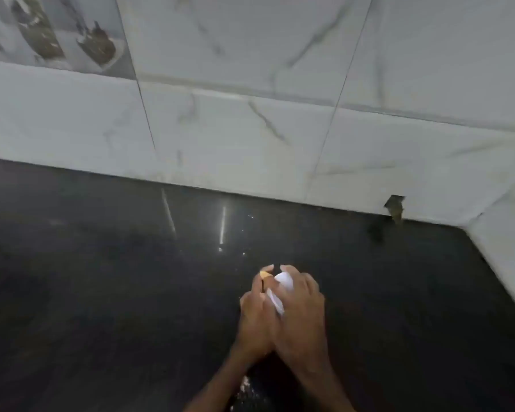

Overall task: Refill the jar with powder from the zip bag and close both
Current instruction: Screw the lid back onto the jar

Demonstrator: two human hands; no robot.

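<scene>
Both my hands are pressed together over the dark countertop (101,307), low in the middle of the view. My left hand (254,316) and my right hand (302,310) wrap around a small object between them. A white rounded piece (283,280), probably a lid or jar top, shows between the fingers, and a small yellow-orange bit (263,275) peeks out at my left fingertips. Most of the held object is hidden by the fingers. The picture is blurred. I cannot make out a zip bag.
A white marble-tiled wall (250,129) runs along the back of the counter and turns a corner at the right (506,248). A small dark notch (394,208) sits at the wall's base on the right. Pale specks (244,385) lie between my forearms.
</scene>
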